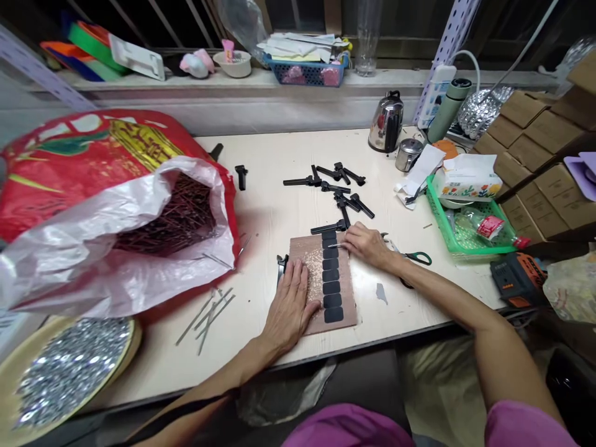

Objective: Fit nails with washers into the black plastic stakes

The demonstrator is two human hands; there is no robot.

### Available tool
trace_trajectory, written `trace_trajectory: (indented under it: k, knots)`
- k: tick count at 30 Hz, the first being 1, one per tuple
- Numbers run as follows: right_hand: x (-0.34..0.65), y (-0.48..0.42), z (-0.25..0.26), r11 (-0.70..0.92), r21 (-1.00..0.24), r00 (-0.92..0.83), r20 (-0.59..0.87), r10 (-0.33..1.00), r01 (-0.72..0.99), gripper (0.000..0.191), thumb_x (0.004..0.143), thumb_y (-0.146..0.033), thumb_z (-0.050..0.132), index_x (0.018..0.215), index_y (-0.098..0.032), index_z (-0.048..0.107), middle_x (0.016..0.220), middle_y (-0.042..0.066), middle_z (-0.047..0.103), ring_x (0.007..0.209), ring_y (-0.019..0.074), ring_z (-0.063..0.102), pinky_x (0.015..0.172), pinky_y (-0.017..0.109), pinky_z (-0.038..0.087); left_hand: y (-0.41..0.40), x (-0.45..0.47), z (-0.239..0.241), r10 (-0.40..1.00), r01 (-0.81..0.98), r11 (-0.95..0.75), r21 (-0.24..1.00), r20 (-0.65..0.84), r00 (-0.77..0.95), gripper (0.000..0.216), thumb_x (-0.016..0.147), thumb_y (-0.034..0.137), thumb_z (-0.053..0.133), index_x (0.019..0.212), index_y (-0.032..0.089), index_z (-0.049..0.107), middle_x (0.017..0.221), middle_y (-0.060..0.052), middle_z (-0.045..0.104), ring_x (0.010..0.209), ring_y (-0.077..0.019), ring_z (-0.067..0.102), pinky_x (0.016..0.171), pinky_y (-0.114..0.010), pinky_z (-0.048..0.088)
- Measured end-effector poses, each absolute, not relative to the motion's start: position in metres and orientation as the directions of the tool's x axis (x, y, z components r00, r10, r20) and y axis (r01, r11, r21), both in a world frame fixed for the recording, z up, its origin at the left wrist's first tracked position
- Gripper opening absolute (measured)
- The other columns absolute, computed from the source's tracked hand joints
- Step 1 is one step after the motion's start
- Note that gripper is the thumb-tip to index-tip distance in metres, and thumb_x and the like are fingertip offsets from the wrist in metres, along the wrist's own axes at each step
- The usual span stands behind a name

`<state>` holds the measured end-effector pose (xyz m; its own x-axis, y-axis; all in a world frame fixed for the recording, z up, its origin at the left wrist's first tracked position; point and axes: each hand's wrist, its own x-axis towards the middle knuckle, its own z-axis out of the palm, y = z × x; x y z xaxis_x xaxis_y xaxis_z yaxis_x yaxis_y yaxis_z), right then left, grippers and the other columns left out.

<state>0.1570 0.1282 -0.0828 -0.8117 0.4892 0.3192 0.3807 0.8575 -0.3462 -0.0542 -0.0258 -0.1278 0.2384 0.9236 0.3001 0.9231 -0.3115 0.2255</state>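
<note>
A brown board (345,287) lies on the table near its front edge, with a column of several black rounded pads (331,287) on it. My left hand (292,301) rests flat on the board's left part, fingers stretched out. My right hand (369,243) sits at the board's top right corner, fingers pinched on a thin metal pin (336,246) whose tip touches a pad near the top. A black T-shaped plastic part (328,228) lies just above the board.
Several black plastic parts (339,186) are scattered mid-table. A red sack with a white liner (116,217) holds thin rods at left; loose metal pins (209,313) lie beside it. Green-handled scissors (416,256), a green basket (459,242), a kettle (386,123) and cardboard boxes (535,149) stand at right.
</note>
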Motion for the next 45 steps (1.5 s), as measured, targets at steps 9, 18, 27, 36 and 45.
trace_trajectory:
  k: [9,18,27,36,45]
  knots:
    - [0.162,0.092,-0.089,0.961,-0.187,-0.906,0.335,0.259,0.206,0.036,0.1,-0.026,0.033,0.081,-0.017,0.062,0.075,0.005,0.058,0.076,0.0167,0.049,0.06,0.026,0.038,-0.025,-0.055,-0.13,0.927,0.921,-0.303,0.247,0.302,0.224,0.068,0.096,0.041,0.03,0.151,0.013,0.001,0.156,-0.021,0.019,0.144,-0.0326,0.009,0.111,-0.057,0.027]
    - [0.166,0.048,-0.056,0.792,-0.544,-0.853,0.239,0.464,0.278,0.026,0.094,-0.028,0.045,0.078,-0.016,0.062,0.08,0.007,0.06,0.08,0.0172,0.053,0.065,0.028,0.044,-0.023,-0.053,-0.123,0.916,0.909,-0.274,0.315,0.372,0.147,0.059,0.097,0.038,0.026,0.147,0.008,0.02,0.153,-0.023,0.027,0.145,-0.0314,0.01,0.112,-0.057,0.024]
    - [0.158,-0.073,-0.087,-0.827,-0.339,-0.521,-0.851,0.067,0.449,0.024,0.085,-0.032,0.06,0.068,-0.015,0.055,0.06,-0.002,0.054,0.046,0.0066,0.049,0.044,0.017,0.039,-0.036,-0.105,-0.086,0.804,0.884,-0.061,0.464,0.548,-0.232,0.045,0.096,0.039,0.03,0.132,0.017,0.044,0.138,-0.017,0.05,0.136,-0.0273,0.038,0.11,-0.052,0.031]
    - [0.125,-0.083,-0.086,-0.47,-0.75,-0.741,-0.621,0.257,0.466,0.037,0.088,-0.045,0.056,0.111,-0.016,0.061,0.083,0.005,0.066,0.077,0.0167,0.067,0.077,0.033,0.054,-0.093,-0.181,-0.044,0.673,0.9,0.143,0.411,0.627,-0.393,0.032,0.091,0.037,0.044,0.112,0.019,0.059,0.113,-0.013,0.064,0.113,-0.0273,0.055,0.102,-0.048,0.039]
    - [0.036,0.039,-0.049,0.989,0.016,-0.989,0.015,0.15,0.15,0.023,0.087,-0.005,0.048,0.087,-0.016,0.067,0.092,0.012,0.067,0.084,0.0224,0.053,0.072,0.035,0.041,-0.125,-0.284,-0.072,0.835,0.875,0.383,0.295,0.293,-0.465,0.027,0.082,0.03,0.047,0.083,0.019,0.072,0.085,-0.013,0.068,0.088,-0.0297,0.057,0.076,-0.041,0.048]
